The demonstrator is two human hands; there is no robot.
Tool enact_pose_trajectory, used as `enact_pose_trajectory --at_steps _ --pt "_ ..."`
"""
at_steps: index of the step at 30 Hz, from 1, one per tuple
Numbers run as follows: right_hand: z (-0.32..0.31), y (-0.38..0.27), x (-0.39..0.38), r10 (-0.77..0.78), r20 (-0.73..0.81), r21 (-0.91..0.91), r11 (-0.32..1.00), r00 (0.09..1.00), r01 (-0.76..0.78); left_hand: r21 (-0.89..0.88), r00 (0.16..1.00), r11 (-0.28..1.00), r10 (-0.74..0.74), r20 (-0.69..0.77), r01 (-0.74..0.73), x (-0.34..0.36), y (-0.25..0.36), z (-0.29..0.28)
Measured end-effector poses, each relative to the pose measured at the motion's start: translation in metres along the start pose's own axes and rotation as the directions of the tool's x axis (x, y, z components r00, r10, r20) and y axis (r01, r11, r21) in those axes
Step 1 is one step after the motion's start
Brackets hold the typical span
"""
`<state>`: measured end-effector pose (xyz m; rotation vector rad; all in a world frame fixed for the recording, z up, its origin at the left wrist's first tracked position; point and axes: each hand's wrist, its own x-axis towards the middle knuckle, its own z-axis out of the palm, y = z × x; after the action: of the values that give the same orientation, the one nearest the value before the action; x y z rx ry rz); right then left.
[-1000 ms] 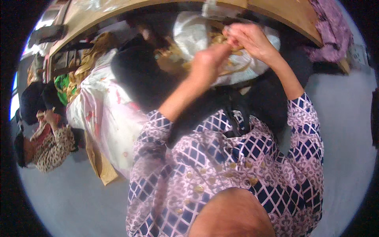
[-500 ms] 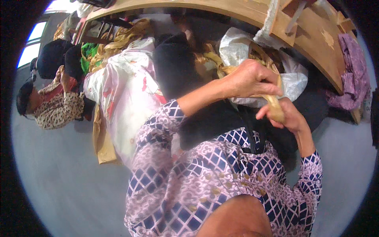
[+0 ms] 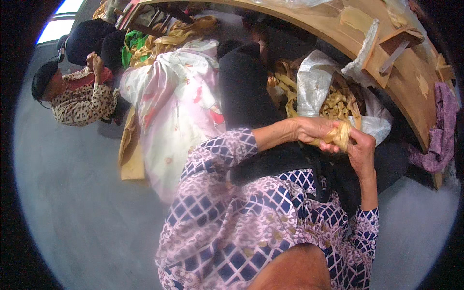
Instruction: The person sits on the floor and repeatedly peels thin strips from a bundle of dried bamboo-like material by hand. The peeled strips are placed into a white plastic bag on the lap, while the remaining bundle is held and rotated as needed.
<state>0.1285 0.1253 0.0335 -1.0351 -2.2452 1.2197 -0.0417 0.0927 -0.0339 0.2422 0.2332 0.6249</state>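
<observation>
A tan, leaf-like strip [image 3: 343, 135] is wound round the fingers of my right hand [image 3: 362, 150], which is closed on it. My left hand [image 3: 311, 129] meets it from the left, its fingers closed on the strip's other part. Both hands touch in front of my lap. Just beyond them is a white woven sack [image 3: 313, 79], its mouth open. Several knotted tan pieces [image 3: 340, 102] lie inside. More loose tan strips [image 3: 289, 89] hang along the sack's left side. The strip's exact material cannot be made out.
A curved wooden table [image 3: 333, 30] spans the far side, with a wooden fixture [image 3: 401, 41] on it. Purple cloth [image 3: 443, 128] hangs at its right end. Left are a large white printed cloth [image 3: 169, 125], a heap of tan strips [image 3: 188, 35], cardboard [image 3: 132, 164] and another person [image 3: 82, 104].
My left hand has come down from above and closed in beside my right hand. The strip now wraps the right fingers in a broader band. The whole view has shifted slightly.
</observation>
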Motion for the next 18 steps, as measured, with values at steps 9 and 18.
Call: enact_pose_trajectory --at_steps 9,18 --pt "0.003 0.025 0.0 -0.093 0.008 -0.246 0.965 0.996 0.092 -0.001 0.959 0.969 0.246 -0.138 -0.248 0.011 -0.026 -0.003" --pt "0.019 0.002 0.015 0.185 -0.431 -0.066 0.97 0.883 -0.235 0.495 0.425 0.781 0.623 -0.656 -0.38 0.029 -0.011 0.027"
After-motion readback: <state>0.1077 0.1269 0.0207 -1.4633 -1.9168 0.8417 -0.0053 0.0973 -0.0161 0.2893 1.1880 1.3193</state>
